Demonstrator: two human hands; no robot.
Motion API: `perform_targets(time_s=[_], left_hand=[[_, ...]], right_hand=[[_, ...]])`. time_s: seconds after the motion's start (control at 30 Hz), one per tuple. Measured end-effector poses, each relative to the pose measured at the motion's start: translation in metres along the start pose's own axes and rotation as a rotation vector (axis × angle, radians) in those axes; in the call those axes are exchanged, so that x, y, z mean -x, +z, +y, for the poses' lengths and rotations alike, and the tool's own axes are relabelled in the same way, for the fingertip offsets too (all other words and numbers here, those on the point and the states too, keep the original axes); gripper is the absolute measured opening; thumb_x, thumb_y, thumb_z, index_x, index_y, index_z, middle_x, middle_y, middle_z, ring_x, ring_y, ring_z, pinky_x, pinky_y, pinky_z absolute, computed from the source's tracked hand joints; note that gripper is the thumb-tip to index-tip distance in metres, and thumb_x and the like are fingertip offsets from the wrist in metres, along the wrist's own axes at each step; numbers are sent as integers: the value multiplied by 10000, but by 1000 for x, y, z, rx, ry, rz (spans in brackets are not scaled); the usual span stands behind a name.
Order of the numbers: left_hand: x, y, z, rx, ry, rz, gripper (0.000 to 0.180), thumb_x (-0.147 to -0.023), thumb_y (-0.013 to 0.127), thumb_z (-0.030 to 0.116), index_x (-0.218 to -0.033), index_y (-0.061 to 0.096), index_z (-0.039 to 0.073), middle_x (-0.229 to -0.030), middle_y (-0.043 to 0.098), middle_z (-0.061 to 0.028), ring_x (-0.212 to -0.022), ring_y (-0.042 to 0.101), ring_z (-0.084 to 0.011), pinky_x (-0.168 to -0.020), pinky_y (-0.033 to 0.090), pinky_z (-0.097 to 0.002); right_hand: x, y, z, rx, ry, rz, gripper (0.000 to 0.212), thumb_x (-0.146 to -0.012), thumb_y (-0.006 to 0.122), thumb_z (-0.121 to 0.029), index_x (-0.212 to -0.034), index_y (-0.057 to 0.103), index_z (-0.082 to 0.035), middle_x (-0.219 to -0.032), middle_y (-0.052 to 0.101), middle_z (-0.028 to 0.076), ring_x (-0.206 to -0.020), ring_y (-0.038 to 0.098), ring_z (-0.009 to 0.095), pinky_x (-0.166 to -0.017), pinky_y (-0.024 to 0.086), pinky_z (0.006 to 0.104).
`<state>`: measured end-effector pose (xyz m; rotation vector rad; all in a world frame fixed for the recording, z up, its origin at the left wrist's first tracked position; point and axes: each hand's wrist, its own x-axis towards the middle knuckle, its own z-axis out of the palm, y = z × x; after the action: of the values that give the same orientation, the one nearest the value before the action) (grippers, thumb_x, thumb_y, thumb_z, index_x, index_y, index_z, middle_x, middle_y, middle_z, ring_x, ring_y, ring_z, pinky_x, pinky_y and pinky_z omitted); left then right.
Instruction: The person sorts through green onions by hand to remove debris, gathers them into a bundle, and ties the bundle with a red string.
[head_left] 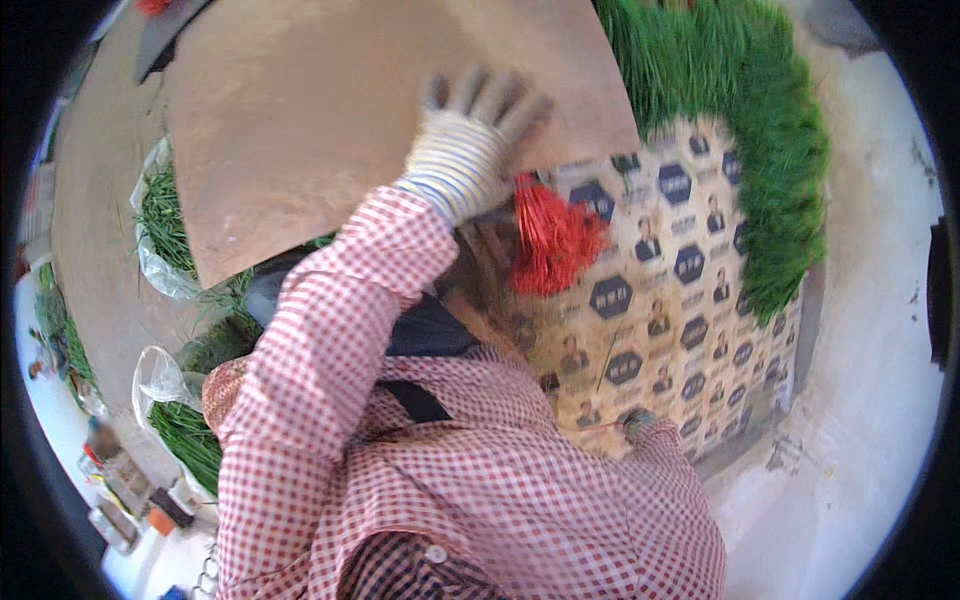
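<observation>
My left hand (pixel 478 135), in a striped white glove with grey fingers, lies over the brown board (pixel 300 130) with its fingers spread and nothing in it. Just beside its wrist hangs a bundle of red tie strands (pixel 555 238). My right hand (pixel 636 424) is small and blurred at the lower right, near the edge of the printed sheet (pixel 655 290). A thin red tie strand (pixel 595 427) runs from its closed fingers. Long green leafy stalks (pixel 775 170) lie along the far and right sides of the sheet.
On the left, clear plastic bags (pixel 155 375) hold more green stalks (pixel 187 440). The brown board's corner juts toward my left arm. Pale floor (pixel 860 420) lies to the right, and small items (pixel 120 480) stand at the lower left.
</observation>
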<state>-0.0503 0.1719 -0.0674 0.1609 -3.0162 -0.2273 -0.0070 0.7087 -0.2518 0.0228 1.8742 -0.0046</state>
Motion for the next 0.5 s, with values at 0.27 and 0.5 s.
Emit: perform_targets(time_s=[0.27, 0.5], left_hand=[[66, -26, -92, 208, 184, 10, 928, -629, 812, 433, -1430, 424, 169, -1469, 392, -169, -1400, 305, -371, -1144, 203, -578], [290, -104, -197, 140, -759, 56, 791, -708, 817, 408, -1359, 495, 95, -1455, 404, -216, -1316, 423, -408, -1079, 378, -450]], right_hand=[[162, -196, -311, 619, -1110, 306, 282, -856, 594, -211, -1117, 693, -170, -1120, 677, 128, -1031, 632, 319, -927, 498, 413], [223, -258, -597, 647, -1428, 694, 330, -817, 564, -100, -1122, 684, -135, -1030, 674, 182, -954, 644, 347, -825, 517, 414]])
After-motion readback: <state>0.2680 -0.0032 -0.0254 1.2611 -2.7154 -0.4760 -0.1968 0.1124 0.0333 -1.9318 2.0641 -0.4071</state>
